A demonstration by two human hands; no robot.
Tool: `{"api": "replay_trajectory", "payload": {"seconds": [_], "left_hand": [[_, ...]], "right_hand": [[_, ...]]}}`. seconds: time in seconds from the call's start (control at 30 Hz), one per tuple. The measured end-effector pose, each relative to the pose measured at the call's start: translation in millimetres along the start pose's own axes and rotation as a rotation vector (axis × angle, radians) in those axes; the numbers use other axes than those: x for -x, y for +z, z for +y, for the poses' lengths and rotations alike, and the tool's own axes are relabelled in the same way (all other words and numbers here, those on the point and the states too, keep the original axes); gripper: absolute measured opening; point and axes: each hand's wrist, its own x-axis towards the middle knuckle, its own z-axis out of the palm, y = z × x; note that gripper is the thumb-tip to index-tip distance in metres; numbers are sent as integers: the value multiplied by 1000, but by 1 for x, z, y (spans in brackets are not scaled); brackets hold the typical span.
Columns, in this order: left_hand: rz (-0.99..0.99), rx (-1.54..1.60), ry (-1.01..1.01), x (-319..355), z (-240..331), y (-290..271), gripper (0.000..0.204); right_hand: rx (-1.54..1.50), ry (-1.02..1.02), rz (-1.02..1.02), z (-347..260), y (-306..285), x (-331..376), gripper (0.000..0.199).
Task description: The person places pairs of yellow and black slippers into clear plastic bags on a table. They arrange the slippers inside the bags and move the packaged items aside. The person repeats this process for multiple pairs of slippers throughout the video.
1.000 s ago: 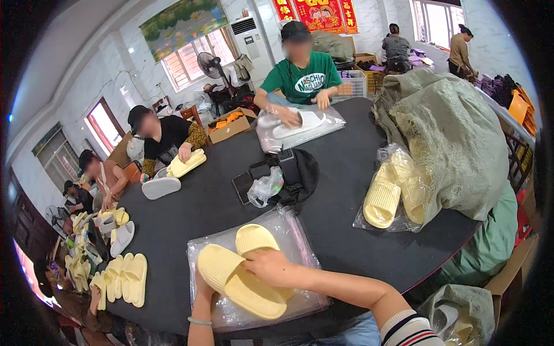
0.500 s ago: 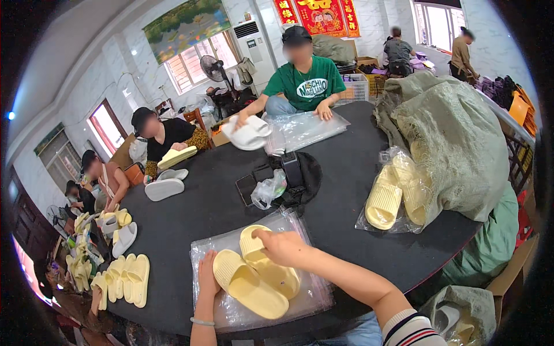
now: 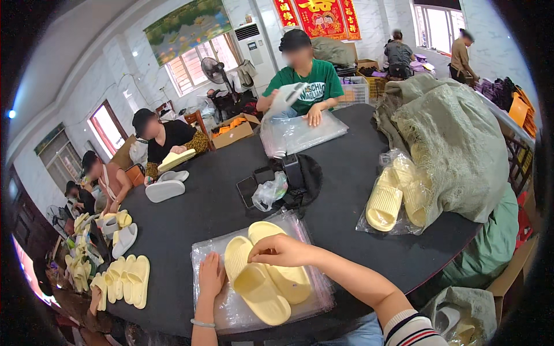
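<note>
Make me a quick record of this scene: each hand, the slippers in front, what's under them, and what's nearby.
Left hand: laid flat on the bags, left of the slippers
Right hand: fingers at the left slipper's strap; grip unclear
Yellow slippers: one pair, side by side, soles down
Underneath: stacked clear plastic bags on a black table
Right side: bagged yellow pair beside a woven sack
Left side: row of yellow slippers
</note>
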Motion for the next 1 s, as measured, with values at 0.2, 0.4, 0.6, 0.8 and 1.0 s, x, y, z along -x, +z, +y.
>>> {"api": "replay_trajectory", "payload": {"seconds": [0.2, 0.4, 0.6, 0.8, 1.0], "left_hand": [[63, 35, 8, 2, -4, 3, 53], [275, 230, 124, 2, -14, 6, 42], [503, 411, 91, 6, 37, -57, 26], [340, 655, 338, 34, 123, -117, 34], [107, 1046, 235, 36, 166, -98, 61]], "right_hand": [[-330, 114, 87, -21, -2, 2, 27], [-482, 71, 119, -35, -6, 7, 32], [-127, -1, 116, -24, -5, 7, 30], [219, 44, 151, -19, 5, 7, 28], [280, -109, 192, -6, 16, 4, 22]]}}
